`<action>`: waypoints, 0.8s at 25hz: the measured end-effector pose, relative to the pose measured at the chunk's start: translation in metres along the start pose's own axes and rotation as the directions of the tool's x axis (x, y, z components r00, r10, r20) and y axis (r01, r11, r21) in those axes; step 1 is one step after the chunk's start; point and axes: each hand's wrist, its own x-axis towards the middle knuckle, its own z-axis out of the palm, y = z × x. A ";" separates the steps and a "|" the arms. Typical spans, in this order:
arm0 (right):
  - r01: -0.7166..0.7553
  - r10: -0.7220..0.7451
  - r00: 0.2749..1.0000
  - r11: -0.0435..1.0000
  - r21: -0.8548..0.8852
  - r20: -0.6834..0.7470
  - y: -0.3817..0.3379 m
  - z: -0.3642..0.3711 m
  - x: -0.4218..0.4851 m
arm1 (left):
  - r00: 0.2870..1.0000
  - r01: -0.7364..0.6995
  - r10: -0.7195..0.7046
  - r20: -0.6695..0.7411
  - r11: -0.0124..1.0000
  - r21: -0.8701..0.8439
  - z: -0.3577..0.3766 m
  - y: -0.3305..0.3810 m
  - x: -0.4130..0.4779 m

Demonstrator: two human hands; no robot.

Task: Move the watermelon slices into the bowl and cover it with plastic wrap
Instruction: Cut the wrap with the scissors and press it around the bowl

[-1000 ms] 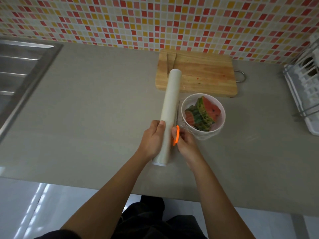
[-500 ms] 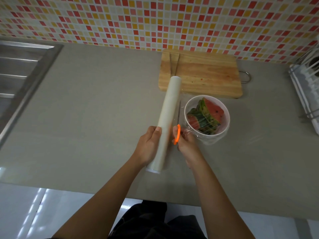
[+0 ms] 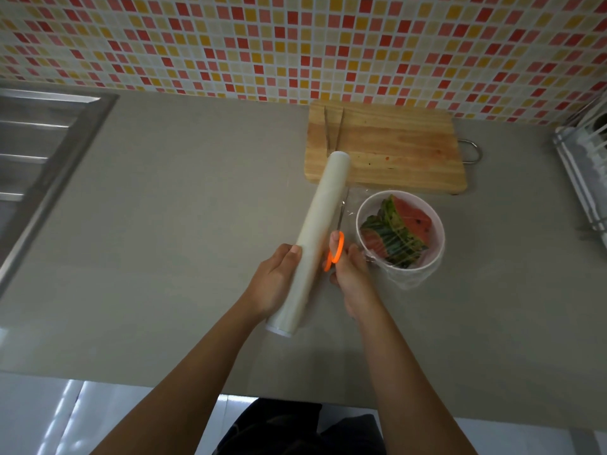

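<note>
A white bowl (image 3: 434, 249) on the grey counter holds several watermelon slices (image 3: 399, 229), with clear plastic film stretched over the top and hanging down its side. My left hand (image 3: 277, 280) grips a long white roll of plastic wrap (image 3: 317, 221), tilted and raised just left of the bowl. My right hand (image 3: 349, 274) holds orange-handled scissors (image 3: 335, 247), their blades pointing away from me between the roll and the bowl, along the film.
A wooden cutting board (image 3: 394, 149) with metal tongs (image 3: 333, 133) on it lies behind the bowl against the tiled wall. A steel sink (image 3: 36, 142) is at the far left, a white dish rack (image 3: 584, 165) at the right edge.
The roll's near end has swung slightly left and down in my left hand. My right hand with the scissors stays between roll and bowl. The view has shifted a little.
</note>
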 end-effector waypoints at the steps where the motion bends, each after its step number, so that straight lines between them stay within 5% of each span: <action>1: 0.021 -0.021 1.000 1.000 0.001 -0.012 0.001 0.002 0.003 | 1.000 -0.002 0.002 0.004 1.000 0.000 -0.002 0.000 0.001; 20: 0.050 -0.047 0.996 0.998 0.049 -0.077 -0.012 0.060 0.058 | 0.988 0.101 -0.083 0.129 0.985 -0.140 -0.082 -0.019 0.005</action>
